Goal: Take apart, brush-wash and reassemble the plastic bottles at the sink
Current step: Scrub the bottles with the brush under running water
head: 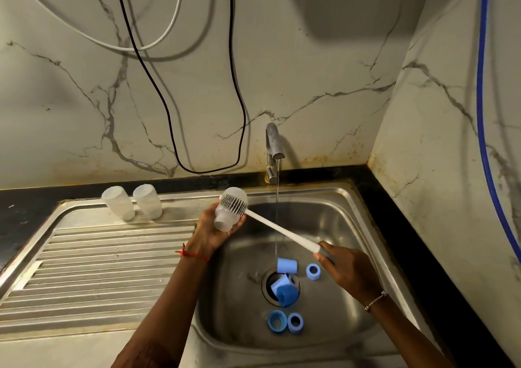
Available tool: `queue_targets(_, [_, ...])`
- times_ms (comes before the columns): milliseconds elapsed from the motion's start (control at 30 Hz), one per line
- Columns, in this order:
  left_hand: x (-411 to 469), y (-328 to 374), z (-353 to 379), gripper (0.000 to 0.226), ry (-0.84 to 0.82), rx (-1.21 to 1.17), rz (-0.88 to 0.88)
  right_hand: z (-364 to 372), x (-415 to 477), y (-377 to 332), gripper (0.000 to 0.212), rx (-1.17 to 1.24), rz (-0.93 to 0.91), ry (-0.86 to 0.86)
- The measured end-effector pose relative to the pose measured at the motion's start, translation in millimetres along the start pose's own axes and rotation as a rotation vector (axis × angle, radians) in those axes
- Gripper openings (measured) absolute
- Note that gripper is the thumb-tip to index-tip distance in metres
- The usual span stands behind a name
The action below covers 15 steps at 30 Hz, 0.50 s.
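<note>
Bottle body (225, 221) is gripped by left hand (211, 235), base tilted away; bottle brush (282, 231), clasped by right hand (346, 269), is laid crosswise against it.

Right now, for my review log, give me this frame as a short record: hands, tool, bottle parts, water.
left hand: holds a clear bottle above the sink
right hand: grips the far end of the brush handle
brush head: bristles against the held bottle
drainboard: two bottle bodies standing side by side, uncapped
sink basin: loose blue caps and rings around the drain
tap: running, thin stream falling into the basin
stage: washing; nothing reassembled yet
</note>
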<state>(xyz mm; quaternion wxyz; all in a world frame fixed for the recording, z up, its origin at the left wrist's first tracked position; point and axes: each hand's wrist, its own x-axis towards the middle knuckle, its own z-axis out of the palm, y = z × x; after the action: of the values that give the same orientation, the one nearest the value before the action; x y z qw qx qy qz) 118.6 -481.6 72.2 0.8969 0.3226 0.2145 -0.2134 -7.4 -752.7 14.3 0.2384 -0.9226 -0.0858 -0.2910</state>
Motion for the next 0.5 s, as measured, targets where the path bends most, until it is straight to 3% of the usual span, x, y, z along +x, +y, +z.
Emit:
queue_targets(233, [1.2,-5.3,0.8,0.037,-0.048,-0.052,-0.091,1.9,6.8,-3.5,0.033,-0.037,0.102,0.061])
queue_targets(367, [2.5,-1.2,-1.1,0.051,-0.044,-0.031,-0.033,1.1,-0.5,-3.4,0.041,0.028,0.038,0.049])
queue_targets(500, [-3.2,-3.3,3.1,0.05,-0.044,0.021,-0.007,2.0,-1.6,1.5,0.049,0.007,0.053,0.074])
